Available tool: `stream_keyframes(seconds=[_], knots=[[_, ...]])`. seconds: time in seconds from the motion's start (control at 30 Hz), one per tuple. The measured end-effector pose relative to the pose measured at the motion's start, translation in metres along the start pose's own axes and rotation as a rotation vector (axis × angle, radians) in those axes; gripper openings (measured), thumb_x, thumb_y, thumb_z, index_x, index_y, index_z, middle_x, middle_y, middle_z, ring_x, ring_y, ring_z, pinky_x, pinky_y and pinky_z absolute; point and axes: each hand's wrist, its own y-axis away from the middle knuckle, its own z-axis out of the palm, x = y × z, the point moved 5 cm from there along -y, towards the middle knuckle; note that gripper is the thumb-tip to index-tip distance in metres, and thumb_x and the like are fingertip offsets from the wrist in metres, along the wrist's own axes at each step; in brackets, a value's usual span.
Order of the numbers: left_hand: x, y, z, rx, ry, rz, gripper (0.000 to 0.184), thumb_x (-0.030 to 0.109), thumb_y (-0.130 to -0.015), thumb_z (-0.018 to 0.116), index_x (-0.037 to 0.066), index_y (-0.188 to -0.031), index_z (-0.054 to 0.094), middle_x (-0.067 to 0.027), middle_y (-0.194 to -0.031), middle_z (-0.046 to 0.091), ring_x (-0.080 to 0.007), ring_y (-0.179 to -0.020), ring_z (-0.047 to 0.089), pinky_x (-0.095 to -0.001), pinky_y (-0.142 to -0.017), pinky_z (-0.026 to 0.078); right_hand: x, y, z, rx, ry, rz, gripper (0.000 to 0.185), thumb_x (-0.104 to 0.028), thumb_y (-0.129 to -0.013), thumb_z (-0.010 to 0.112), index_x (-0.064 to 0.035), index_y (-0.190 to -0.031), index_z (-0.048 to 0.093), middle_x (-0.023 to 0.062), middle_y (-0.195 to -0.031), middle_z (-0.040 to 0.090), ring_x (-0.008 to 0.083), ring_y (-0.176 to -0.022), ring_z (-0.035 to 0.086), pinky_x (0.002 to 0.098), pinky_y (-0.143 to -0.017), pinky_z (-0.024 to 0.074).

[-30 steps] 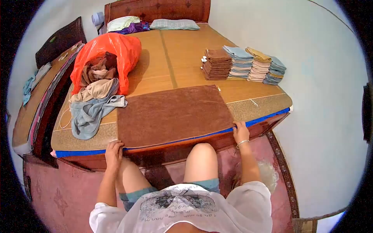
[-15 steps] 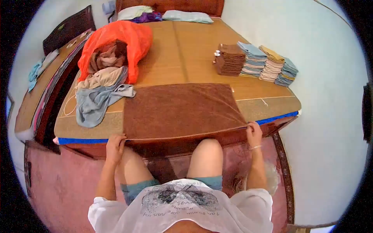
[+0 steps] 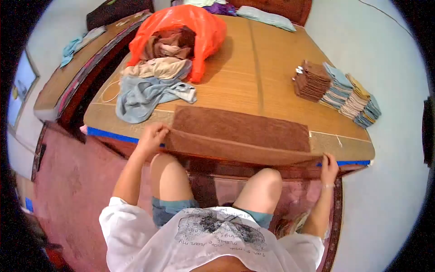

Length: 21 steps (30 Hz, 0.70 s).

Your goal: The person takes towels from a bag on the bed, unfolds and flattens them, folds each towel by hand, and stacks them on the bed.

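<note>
Brown towel (image 3: 240, 129), pinched by left hand (image 3: 153, 138) and right hand (image 3: 329, 168), gripped corners partly hidden, headboard (image 3: 292, 8) cut off above

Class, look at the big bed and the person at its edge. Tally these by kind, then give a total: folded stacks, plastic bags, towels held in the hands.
Folded stacks: 4
Plastic bag: 1
Towel held in both hands: 1
Total: 6
</note>
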Motion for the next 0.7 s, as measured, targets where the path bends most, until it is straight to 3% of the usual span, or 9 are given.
stream_keyframes(seconds=[0.1, 0.17, 0.23, 0.33, 0.5, 0.57, 0.63, 0.7], knots=[[-0.018, -0.047, 0.010, 0.172, -0.101, 0.114, 0.018, 0.012, -0.080, 0.057, 0.003, -0.094, 0.064, -0.0163, -0.088, 0.063, -0.0299, -0.084, 0.060, -0.0354, -0.073, 0.046, 0.005, -0.032, 0.031, 0.037, -0.008, -0.011, 0.016, -0.010, -0.086, 0.055, 0.0005, -0.094, 0.062, 0.0141, -0.094, 0.063, 0.0245, -0.089, 0.059, 0.0335, -0.082, 0.0454], [-0.028, -0.069, 0.016, 0.212, -0.080, 0.006, 0.018, 0.014, -0.080, 0.057, 0.004, -0.093, 0.064, -0.0168, -0.090, 0.063, -0.0316, -0.085, 0.060, -0.0367, -0.073, 0.046, -0.013, -0.052, 0.046, 0.067, 0.062, -0.068, 0.017, -0.014, -0.082, 0.057, -0.0028, -0.093, 0.063, 0.0157, -0.088, 0.064, 0.0279, -0.082, 0.062, 0.0334, -0.075, 0.0477], [-0.036, -0.086, 0.025, 0.201, -0.134, 0.068, 0.018, 0.016, -0.080, 0.058, 0.004, -0.091, 0.065, -0.0167, -0.087, 0.064, -0.0324, -0.081, 0.060, -0.0384, -0.071, 0.047, -0.015, -0.068, 0.063, 0.033, 0.096, -0.052, 0.017, -0.015, -0.080, 0.057, -0.0033, -0.090, 0.063, 0.0171, -0.086, 0.063, 0.0318, -0.081, 0.061, 0.0358, -0.073, 0.0483], [-0.030, -0.094, 0.033, 0.255, -0.306, -0.021, 0.018, 0.018, -0.078, 0.061, 0.003, -0.087, 0.065, -0.0174, -0.082, 0.063, -0.0347, -0.077, 0.060, -0.0412, -0.068, 0.047, -0.005, -0.084, 0.088, -0.010, 0.196, 0.017, 0.017, -0.017, -0.078, 0.058, -0.0037, -0.087, 0.064, 0.0172, -0.086, 0.063, 0.0335, -0.081, 0.060, 0.0375, -0.073, 0.0482], [-0.014, -0.094, 0.035, 0.322, -0.380, 0.024, 0.016, 0.016, -0.075, 0.063, 0.001, -0.083, 0.064, -0.0188, -0.079, 0.063, -0.0345, -0.076, 0.060, -0.0406, -0.066, 0.047, 0.018, -0.094, 0.107, -0.040, 0.331, 0.073, 0.017, -0.019, -0.076, 0.060, -0.0059, -0.087, 0.065, 0.0158, -0.090, 0.063, 0.0333, -0.082, 0.060, 0.0397, -0.074, 0.0479], [-0.032, -0.097, 0.039, 0.256, -0.226, -0.053, 0.017, 0.016, -0.075, 0.063, 0.001, -0.084, 0.064, -0.0190, -0.081, 0.062, -0.0346, -0.076, 0.060, -0.0404, -0.068, 0.047, 0.021, -0.093, 0.108, 0.008, 0.257, 0.055, 0.018, -0.020, -0.076, 0.060, -0.0056, -0.087, 0.065, 0.0161, -0.090, 0.063, 0.0341, -0.083, 0.059, 0.0400, -0.074, 0.0478], [-0.020, -0.092, 0.039, 0.333, -0.268, 0.032, 0.016, 0.015, -0.074, 0.063, 0.002, -0.084, 0.063, -0.0184, -0.081, 0.061, -0.0342, -0.079, 0.059, -0.0403, -0.070, 0.046, 0.018, -0.095, 0.109, -0.037, 0.350, -0.026, 0.018, -0.018, -0.076, 0.061, -0.0028, -0.086, 0.064, 0.0178, -0.089, 0.062, 0.0349, -0.085, 0.059, 0.0400, -0.074, 0.0474], [-0.027, -0.090, 0.042, 0.372, -0.404, 0.049, 0.015, 0.014, -0.074, 0.062, 0.003, -0.083, 0.061, -0.0176, -0.082, 0.061, -0.0337, -0.081, 0.058, -0.0408, -0.072, 0.045, 0.052, -0.099, 0.126, -0.035, 0.147, -0.043, 0.013, -0.014, -0.076, 0.060, -0.0029, -0.081, 0.065, 0.0177, -0.087, 0.062, 0.0349, -0.084, 0.058, 0.0404, -0.073, 0.0469]])
